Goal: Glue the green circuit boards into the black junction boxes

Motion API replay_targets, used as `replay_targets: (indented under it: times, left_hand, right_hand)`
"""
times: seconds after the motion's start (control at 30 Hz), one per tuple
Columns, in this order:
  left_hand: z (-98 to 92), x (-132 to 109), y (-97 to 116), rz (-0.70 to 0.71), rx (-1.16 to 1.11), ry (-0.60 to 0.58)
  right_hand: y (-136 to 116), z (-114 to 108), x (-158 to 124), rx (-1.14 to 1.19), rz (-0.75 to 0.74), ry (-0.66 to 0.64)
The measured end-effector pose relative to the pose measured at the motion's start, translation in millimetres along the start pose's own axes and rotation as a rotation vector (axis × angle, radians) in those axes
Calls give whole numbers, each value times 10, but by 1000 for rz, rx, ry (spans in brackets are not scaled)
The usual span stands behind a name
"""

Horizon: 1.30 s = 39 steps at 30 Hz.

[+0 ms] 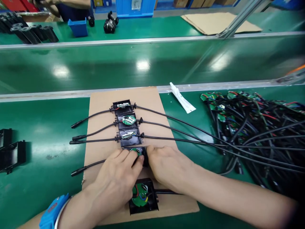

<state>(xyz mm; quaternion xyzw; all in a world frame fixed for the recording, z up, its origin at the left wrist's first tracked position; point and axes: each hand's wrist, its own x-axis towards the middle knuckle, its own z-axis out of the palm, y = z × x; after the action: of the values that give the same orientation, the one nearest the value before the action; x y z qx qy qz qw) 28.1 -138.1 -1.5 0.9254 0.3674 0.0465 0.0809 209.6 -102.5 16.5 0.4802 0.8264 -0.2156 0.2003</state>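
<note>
On a cardboard sheet (pixel 157 127) lies a column of open black plastic housings, each with a green circuit board and black cables. My left hand (pixel 119 171) is closed with thumb and fingertips on the fourth housing (pixel 145 160), partly covering its circuit board (pixel 137 150). A cable (pixel 90 166) runs out leftward from beneath that hand. At the housing's right end is my right hand (pixel 164 162), fingers curled against it; its fingertips are hidden. Nearest me, another housing (pixel 154 203) holds a round circuit board (pixel 140 198) with coloured wires. Three housings (pixel 130 140) lie beyond my hands.
A tangled heap of cables with circuit boards (pixel 257 127) covers the right side. A white tube (pixel 182 98) lies beyond the cardboard. Black housings (pixel 14 156) sit at left. Across a metal rail (pixel 71 94), a person's arm (pixel 73 3) shows near a blue bin (pixel 78 28).
</note>
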Motion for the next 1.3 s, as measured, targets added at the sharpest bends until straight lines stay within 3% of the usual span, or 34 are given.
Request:
replay_targets:
  times: [0.17,0.3,0.4,0.5,0.6,0.7,0.83,0.93,1.0,1.17,1.3]
  left_hand:
    - [-32,-11,29,-43,-14,-35]
    - [-2,-49,24,-33,-19,-21]
    - [-11,-7,20,-35,-25,-39]
    - [-48,47,35,-78,-63,-89]
    - [-101,27,67,-106,-96,-89]
    - [-153,-57,24,-84,-224,9]
    - [-163,-110,-301,-206,-259,313]
    - [-119,-90,-589,-330,-95,270]
    - [-109,-94,-684,-322,-102,214]
    - [-214,-139,-622,-296,-262,226]
    - [-242,-60,-594,-281,-215,148]
  right_hand:
    - [69,-22,-24,3,-101,50]
    - [186,97,-98,35,-87,322]
    - [247,244,-98,106,-217,475]
    - [281,321,-68,161,-330,507]
    - [325,232,-59,183,-369,451]
    - [384,51,-21,204,-417,449]
    - [425,-27,189,217,-315,672]
    - [416,56,303,231,-274,635]
    - [397,87,258,239,-289,635]
    - [313,-107,-46,156,-308,629]
    - [246,-267,-13,63,-307,546]
